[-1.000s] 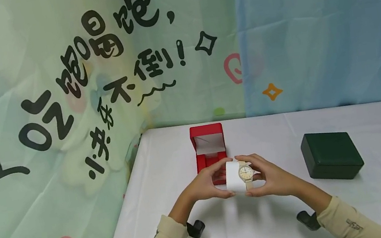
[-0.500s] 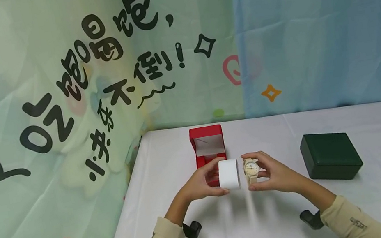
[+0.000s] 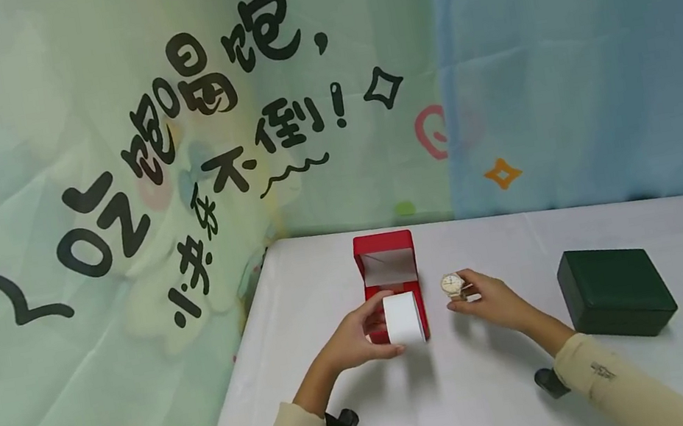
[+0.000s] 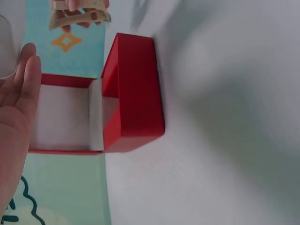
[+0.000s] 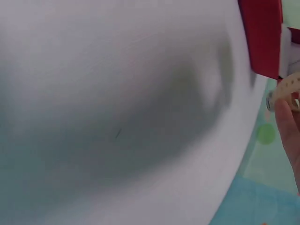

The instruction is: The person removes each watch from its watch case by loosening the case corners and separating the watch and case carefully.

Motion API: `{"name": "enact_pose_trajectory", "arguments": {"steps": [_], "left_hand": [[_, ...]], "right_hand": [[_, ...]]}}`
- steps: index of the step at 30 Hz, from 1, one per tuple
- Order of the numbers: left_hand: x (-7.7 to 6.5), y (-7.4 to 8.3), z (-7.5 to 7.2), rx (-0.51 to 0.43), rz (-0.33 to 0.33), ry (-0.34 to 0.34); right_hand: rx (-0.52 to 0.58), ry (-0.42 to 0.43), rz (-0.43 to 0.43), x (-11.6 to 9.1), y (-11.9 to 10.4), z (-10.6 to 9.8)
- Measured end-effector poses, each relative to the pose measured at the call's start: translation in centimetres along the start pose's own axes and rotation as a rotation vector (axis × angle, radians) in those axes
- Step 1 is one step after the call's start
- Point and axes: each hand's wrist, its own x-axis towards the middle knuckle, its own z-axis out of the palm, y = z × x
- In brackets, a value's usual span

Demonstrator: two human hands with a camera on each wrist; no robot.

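A: So it's a green and blue printed backdrop (image 3: 340,202) behind a white-clothed table (image 3: 487,242)?

B: Yes. A red watch box (image 3: 382,241) stands on the far part, lid raised, its inside partly hidden. A dark green box (image 3: 617,281) sits to the right, lid down.

A: And the hands?

B: The left hand (image 3: 356,337) grips a white watch cushion (image 3: 404,320) at the near end of the red watch box, thumb on the near edge, fingers on the far one. The right hand (image 3: 488,303) pinches a cream-strapped wristwatch (image 3: 453,286) just to the right of that box, off the cloth.

A: How would the watch handle?

B: Light, I'd judge, with a bendy strap (image 4: 78,19) and a fragile, perhaps slippery glass. Best held by the strap or the case's sides (never thumb on glass).

A: The cushion?

B: Lighter, probably, and softly springy; its two rims look the surest hold. Squeezing hard might dent it, I suspect.
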Motion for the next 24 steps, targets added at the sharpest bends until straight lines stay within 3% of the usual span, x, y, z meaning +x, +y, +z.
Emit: {"name": "enact_pose_trajectory", "arguments": {"steps": [5,14,19,24], "left_hand": [[-0.3,-0.6,-0.3,0.022,-0.001,0.023],[-0.4,-1.3,-0.7,0.001,0.019,0.035],[-0.6,-1.6,-0.8,0.014,0.005,0.043],[-0.6,-1.8,-1.0,0.025,0.015,0.035]], "right_hand": [[-0.109,0.040,0.089,0.6,0.8,0.8],[-0.031,0.012,0.317,1.6,1.9,1.8],[-0.064,-0.023,0.328,2.0,2.5,2.2],[-0.150,-0.003,0.295,2.2,3.0,2.6]]}}
